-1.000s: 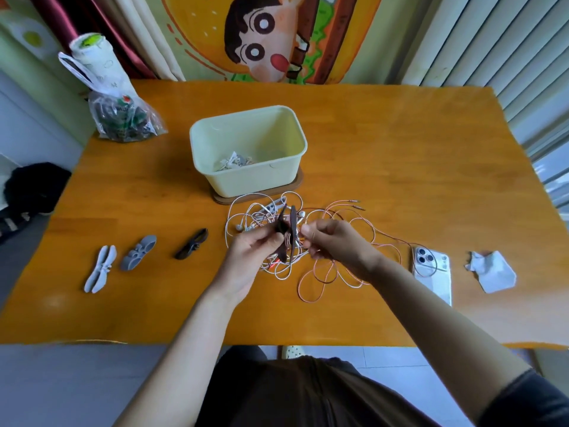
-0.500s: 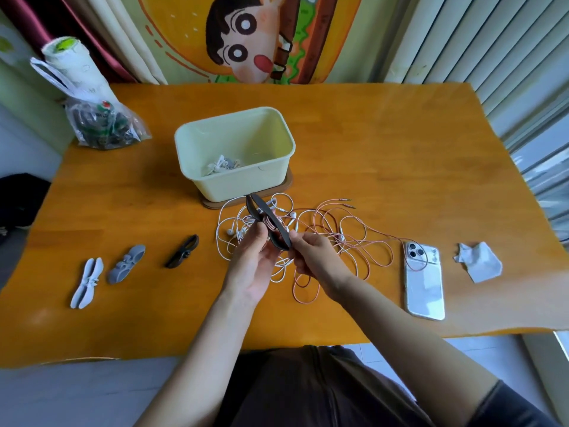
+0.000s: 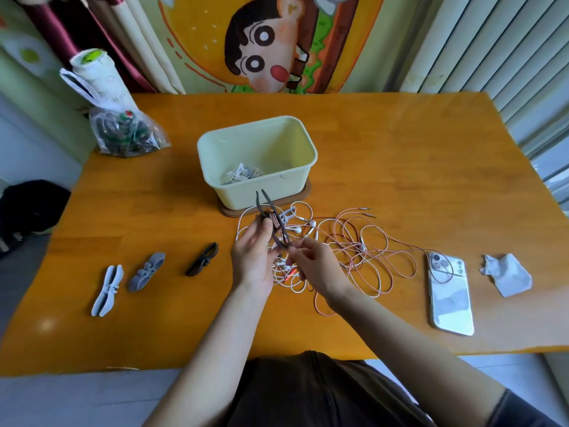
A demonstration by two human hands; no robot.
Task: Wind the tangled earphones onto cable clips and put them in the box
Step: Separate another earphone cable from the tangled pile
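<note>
My left hand [image 3: 254, 257] grips a dark cable clip [image 3: 272, 221] held upright, with pinkish cable wound round its middle. My right hand [image 3: 312, 266] pinches the pink cable just below the clip. Tangled white and pink earphones [image 3: 354, 251] lie on the table under and to the right of both hands. The pale green box [image 3: 303, 171] stands just behind, with a wound earphone bundle [image 3: 241, 174] inside. Three spare clips lie at the left: a dark clip [image 3: 201, 263], a grey clip [image 3: 146, 271] and a white clip [image 3: 107, 289].
A white phone [image 3: 451, 292] lies at the right with a pink cable loop over its top. A crumpled tissue [image 3: 506, 274] is further right. A plastic bag with a roll [image 3: 123, 131] sits at the table's back left corner. The box rests on a wooden coaster [image 3: 304, 195].
The clip in my left hand has tipped from leaning left to more upright. My right hand has stayed by its lower end, with the cable. The camera has shifted.
</note>
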